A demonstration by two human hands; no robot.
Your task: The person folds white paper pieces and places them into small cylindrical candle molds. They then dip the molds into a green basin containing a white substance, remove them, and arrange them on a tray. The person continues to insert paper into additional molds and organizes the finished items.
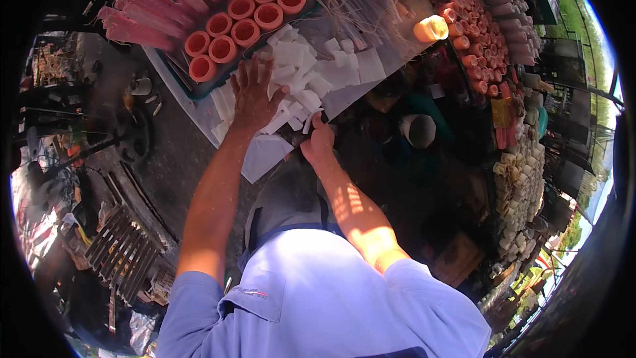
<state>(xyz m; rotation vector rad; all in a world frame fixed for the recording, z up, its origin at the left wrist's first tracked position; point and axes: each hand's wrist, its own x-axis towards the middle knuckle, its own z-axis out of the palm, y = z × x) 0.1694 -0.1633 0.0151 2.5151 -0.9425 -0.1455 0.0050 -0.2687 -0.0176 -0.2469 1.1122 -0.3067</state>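
My left hand point(254, 96) lies open, fingers spread, on a loose pile of small white blocks or folded pieces point(295, 59). At the near edge of the pile my right hand point(319, 139) is closed, its thumb against a thin white piece point(310, 120); the other fingers are mostly hidden. Under the pile is a pale tabletop point(344, 96), and a flat white sheet point(266, 154) hangs over its near corner. Just beyond my left hand stand two rows of orange cups with red insides point(245, 32), in a dark green tray point(199, 95).
Bundles of pink sticks point(152, 6) stand at the far left. A pale yellow cup point(431, 28) sits at the table's far right. Stacked orange cups point(467, 40) and cream-coloured pieces point(520, 192) line the right side. A slatted wooden rack point(122, 252) lies at lower left.
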